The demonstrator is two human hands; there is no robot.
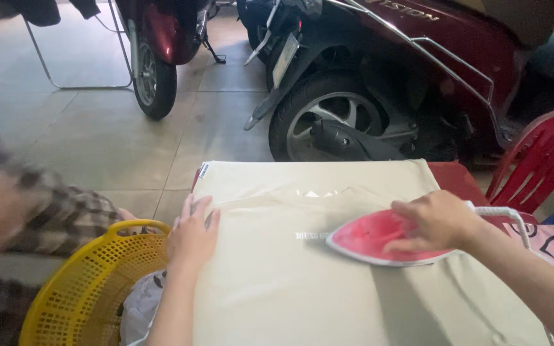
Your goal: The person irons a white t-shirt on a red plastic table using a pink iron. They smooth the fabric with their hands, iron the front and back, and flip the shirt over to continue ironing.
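The right hand [436, 221] is closed around the handle of a red iron [379, 240], which rests flat on a beige shirt [277, 282] spread over the desk [460, 179]; only a red corner of the desk shows beyond the cloth. The tip of the iron points to the person's left, near some pale print on the shirt. A white cord [504, 214] goes from the back of the iron toward the wrist. The left hand [192, 234] is open, with fingers spread, and it presses flat on the left edge of the shirt, holding nothing. The iron is probably rather heavy and stiff, with a smooth sole that slides easily on cloth; the sole is likely hot, so the handle on top seems the only safe place to take it. The shirt looks light, soft and limp, so it would wrinkle or slip if it is not held down; a flat palm on the edge suits it better than a pinch. Just beside the left arm stands a yellow basket [84, 288] with something white in it, and a person's checked sleeve [59, 211] is near its rim. Behind the desk are parked scooters [367, 83] on the tiled floor [97, 128], and a red chair [543, 157] is at the right.
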